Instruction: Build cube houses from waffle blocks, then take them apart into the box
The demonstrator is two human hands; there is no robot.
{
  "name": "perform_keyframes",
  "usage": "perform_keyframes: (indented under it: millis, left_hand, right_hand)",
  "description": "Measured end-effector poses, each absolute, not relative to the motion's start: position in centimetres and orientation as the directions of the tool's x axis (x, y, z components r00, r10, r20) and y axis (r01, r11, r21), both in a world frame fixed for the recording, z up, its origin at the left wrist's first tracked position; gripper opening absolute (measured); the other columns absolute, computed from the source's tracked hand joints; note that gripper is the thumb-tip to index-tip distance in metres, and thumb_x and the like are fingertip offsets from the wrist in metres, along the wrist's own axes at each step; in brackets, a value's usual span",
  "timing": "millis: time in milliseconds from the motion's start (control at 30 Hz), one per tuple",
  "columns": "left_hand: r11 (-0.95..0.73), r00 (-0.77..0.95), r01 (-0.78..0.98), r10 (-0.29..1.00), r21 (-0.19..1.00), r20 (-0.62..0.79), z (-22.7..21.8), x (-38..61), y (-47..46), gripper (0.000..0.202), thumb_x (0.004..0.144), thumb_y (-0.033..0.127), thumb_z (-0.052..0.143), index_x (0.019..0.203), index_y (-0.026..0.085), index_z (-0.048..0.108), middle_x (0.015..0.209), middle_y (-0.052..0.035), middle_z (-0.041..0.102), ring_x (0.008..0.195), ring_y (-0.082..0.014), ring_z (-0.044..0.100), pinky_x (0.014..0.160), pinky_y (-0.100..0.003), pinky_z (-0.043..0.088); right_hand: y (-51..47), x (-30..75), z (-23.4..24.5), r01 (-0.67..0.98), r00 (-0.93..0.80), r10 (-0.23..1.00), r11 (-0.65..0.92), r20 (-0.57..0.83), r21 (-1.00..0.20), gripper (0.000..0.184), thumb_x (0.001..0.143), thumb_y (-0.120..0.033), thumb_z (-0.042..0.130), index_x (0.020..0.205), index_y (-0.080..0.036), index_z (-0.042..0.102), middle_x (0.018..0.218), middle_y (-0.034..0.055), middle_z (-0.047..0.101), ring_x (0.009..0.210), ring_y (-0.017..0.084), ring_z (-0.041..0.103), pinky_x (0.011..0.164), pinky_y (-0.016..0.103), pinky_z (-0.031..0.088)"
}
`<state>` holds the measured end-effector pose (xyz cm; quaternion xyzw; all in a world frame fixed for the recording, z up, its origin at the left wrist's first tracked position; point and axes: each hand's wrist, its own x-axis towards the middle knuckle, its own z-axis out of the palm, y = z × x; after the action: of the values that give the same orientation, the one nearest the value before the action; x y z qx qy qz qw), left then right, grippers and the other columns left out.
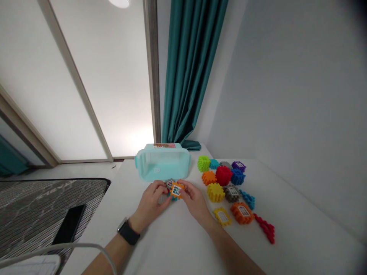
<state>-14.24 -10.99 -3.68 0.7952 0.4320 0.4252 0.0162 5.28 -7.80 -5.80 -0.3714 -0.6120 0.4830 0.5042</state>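
Just in front of a light teal plastic bin, my two hands meet around a small cluster of notched interlocking building pieces. My right hand (195, 200) pinches an orange square piece (176, 190) with a white window pattern on its face. My left hand (151, 201), a dark watch on its wrist, has its fingers closed at the cluster's left side. Behind the orange piece shows a grey piece (170, 183) with a similar pattern. Teal and red bits peek out beneath; how they join is partly hidden by my fingers.
The bin (187, 163) lies on its side, opening toward me. To the right on the white table (177, 244) are several notched blocks, including a red block (224, 175), a yellow block (215, 193) and a red strip (265, 228). A cable (57, 246) crosses the lower left.
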Motion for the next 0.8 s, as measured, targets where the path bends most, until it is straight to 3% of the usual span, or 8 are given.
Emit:
perform_keyframes:
  millis: [167, 467, 633, 800]
  left_hand:
    - [-0.672, 0.372, 0.654, 0.685, 0.346, 0.627, -3.2, -14.2, -11.1, 0.055, 0.083, 0.028, 0.071, 0.133, 0.023, 0.05, 0.119, -0.0116, 0.06, 0.107, -0.0245, 0.062, 0.09, -0.039, 0.055]
    - [-0.544, 0.207, 0.768, 0.71, 0.338, 0.673, -3.8, -13.7, -10.5, 0.043, 0.073, 0.029, 0.078, 0.106, 0.018, 0.054, 0.104, -0.0104, 0.062, 0.09, -0.0256, 0.062, 0.077, -0.04, 0.054]
    - [-0.587, 0.259, 0.738, 0.701, 0.332, 0.664, -3.7, -13.4, -10.6, 0.043, 0.073, 0.032, 0.08, 0.106, 0.019, 0.055, 0.109, -0.0109, 0.062, 0.094, -0.0254, 0.063, 0.079, -0.039, 0.055]
    - [-0.618, 0.297, 0.729, 0.675, 0.296, 0.676, -3.7, -13.4, -10.6, 0.021, 0.08, 0.022, 0.073, 0.095, 0.021, 0.06, 0.104, -0.0078, 0.064, 0.094, -0.0235, 0.063, 0.079, -0.037, 0.054]
  right_hand:
    - [-8.0, 5.5, -5.3, -0.029, -0.322, 0.901, 0.296, 0.29, -0.955, 0.03, 0.088, -0.031, 0.062, 0.116, -0.023, 0.068, 0.11, 0.0064, 0.072, 0.096, 0.021, 0.067, 0.089, 0.035, 0.053]
    - [-8.2, 4.7, -5.5, -0.112, -0.301, 0.909, 0.267, 0.288, -0.957, 0.04, 0.084, -0.032, 0.067, 0.123, -0.023, 0.058, 0.084, -0.0002, 0.065, 0.08, 0.016, 0.064, 0.079, 0.03, 0.052]
    - [-7.6, 5.2, -5.6, -0.111, -0.205, 0.926, 0.3, 0.317, -0.948, 0.039, 0.086, -0.032, 0.064, 0.123, -0.022, 0.057, 0.079, -0.0026, 0.059, 0.076, 0.014, 0.06, 0.076, 0.028, 0.05]
    - [-7.0, 5.8, -5.5, -0.099, -0.169, 0.93, 0.313, 0.326, -0.945, 0.039, 0.087, -0.033, 0.063, 0.125, -0.022, 0.057, 0.077, -0.0033, 0.056, 0.072, 0.014, 0.057, 0.07, 0.028, 0.047]
